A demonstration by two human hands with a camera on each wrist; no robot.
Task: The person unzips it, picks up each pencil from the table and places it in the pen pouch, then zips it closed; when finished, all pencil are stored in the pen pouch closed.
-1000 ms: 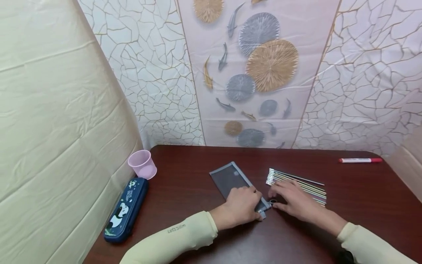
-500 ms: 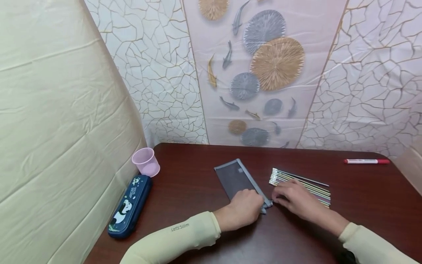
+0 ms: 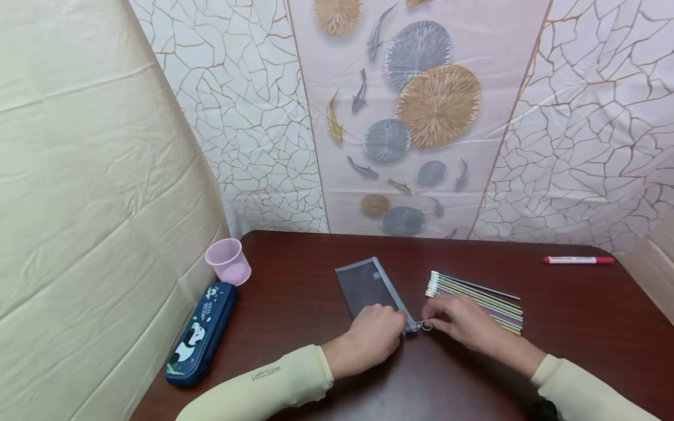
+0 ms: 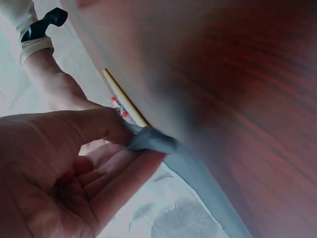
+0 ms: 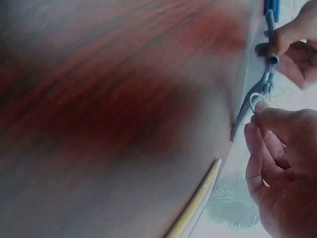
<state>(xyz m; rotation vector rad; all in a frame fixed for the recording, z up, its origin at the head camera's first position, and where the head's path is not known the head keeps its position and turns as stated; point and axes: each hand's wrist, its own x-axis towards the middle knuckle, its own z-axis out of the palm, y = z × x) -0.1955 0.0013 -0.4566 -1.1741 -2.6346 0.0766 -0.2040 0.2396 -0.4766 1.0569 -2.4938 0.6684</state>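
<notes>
A flat grey mesh zipper pouch (image 3: 365,286) lies slantwise on the table, its lighter grey edge facing right. My left hand (image 3: 371,339) pinches the pouch's near corner between thumb and fingers; the left wrist view shows the grey fabric (image 4: 153,140) bunched in that grip. At the same corner hangs a small metal ring (image 3: 426,325) on the zipper pull. Thumb and forefinger of my right hand (image 3: 466,324) pinch this ring, as the right wrist view also shows at the ring (image 5: 255,101). Just beyond the right hand lies a row of several pencils (image 3: 474,295).
A dark blue pencil case (image 3: 202,336) with a panda print lies at the table's left edge. Behind it a pink cup (image 3: 229,263) stands tilted. A red-and-white marker (image 3: 578,260) rests at the back right. Patterned cloth hangs behind the brown table (image 3: 295,304).
The right hand's fingers have closed on the zipper ring, which lay beside them a second ago. Both hands and the pouch's near corner have shifted slightly left.
</notes>
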